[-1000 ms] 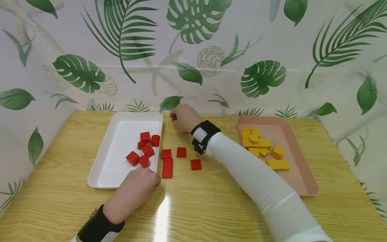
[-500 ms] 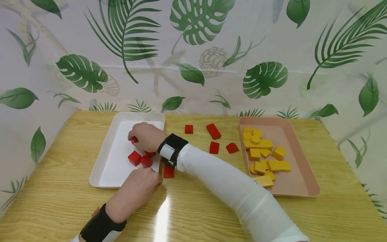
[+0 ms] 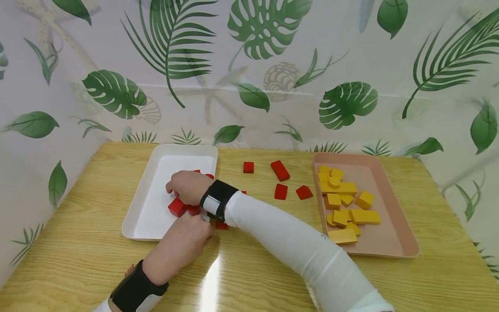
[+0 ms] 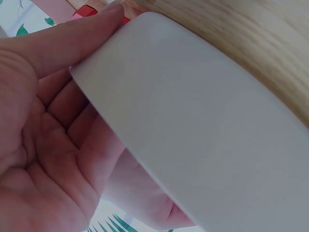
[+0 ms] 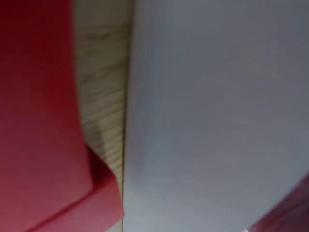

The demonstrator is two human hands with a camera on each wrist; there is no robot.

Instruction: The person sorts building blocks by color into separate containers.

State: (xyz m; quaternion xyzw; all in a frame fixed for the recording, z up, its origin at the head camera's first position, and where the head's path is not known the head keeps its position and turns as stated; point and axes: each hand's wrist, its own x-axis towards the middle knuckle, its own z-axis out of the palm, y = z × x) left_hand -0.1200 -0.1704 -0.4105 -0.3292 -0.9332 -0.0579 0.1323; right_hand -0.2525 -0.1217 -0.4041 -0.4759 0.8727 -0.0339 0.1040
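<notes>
My left hand (image 3: 186, 239) grips the near right corner of a white tray (image 3: 157, 177); in the left wrist view, the thumb lies along the outside of its wall and the fingers curl over the rim. My right hand (image 3: 189, 187) reaches into that tray, a bit of a red block (image 3: 176, 194) showing at its curled fingertips. Below it lie a red cube (image 3: 177, 208) and a red cylinder (image 3: 192, 210), partly covered by my hands. The right wrist view has the tray's outer wall (image 5: 207, 96) beside large, blurred red blocks (image 5: 38, 121) on the table.
Right of the white tray, several red blocks lie on the wooden table, among them a long one (image 3: 280, 170) and a small one (image 3: 248, 167). A pink tray (image 3: 393, 234) with several yellow blocks (image 3: 364, 216) stands farther right. Leaf-printed cloth (image 3: 249, 117) hangs behind.
My right hand has come from the table's back edge into the white tray with a red block, then slightly lower among the blocks there. My left hand stays at the tray's corner.
</notes>
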